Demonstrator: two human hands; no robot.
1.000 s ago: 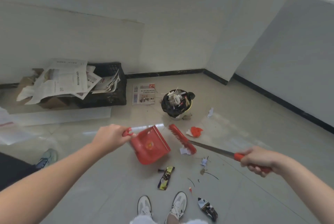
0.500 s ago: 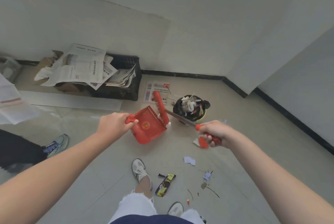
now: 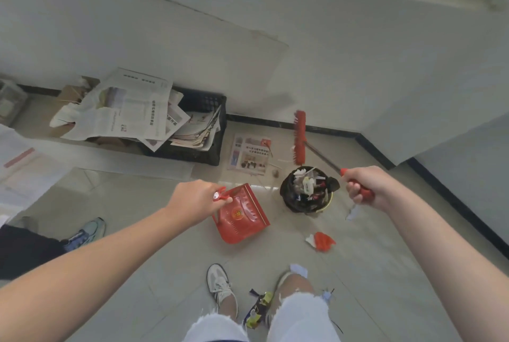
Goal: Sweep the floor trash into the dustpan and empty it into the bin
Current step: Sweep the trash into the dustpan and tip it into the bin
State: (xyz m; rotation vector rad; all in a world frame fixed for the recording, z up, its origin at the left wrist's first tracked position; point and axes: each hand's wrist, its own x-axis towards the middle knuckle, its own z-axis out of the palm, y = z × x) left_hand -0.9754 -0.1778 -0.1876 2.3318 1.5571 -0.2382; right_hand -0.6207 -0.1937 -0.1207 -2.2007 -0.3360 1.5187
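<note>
One dustpan [image 3: 242,219], one broom [image 3: 299,137] (held), one bin [image 3: 296,202]

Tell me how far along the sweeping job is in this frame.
Done: the bin already holds a heap of trash. In hand: the left hand grips the dustpan beside the bin, and the right hand grips the broom, its head raised beyond the bin. Left: a red scrap, a white scrap and a yellow wrapper lie on the floor, unswept.

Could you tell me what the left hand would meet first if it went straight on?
Probably the black-lined bin, just past the red dustpan the left hand holds; depth is unclear.
</note>
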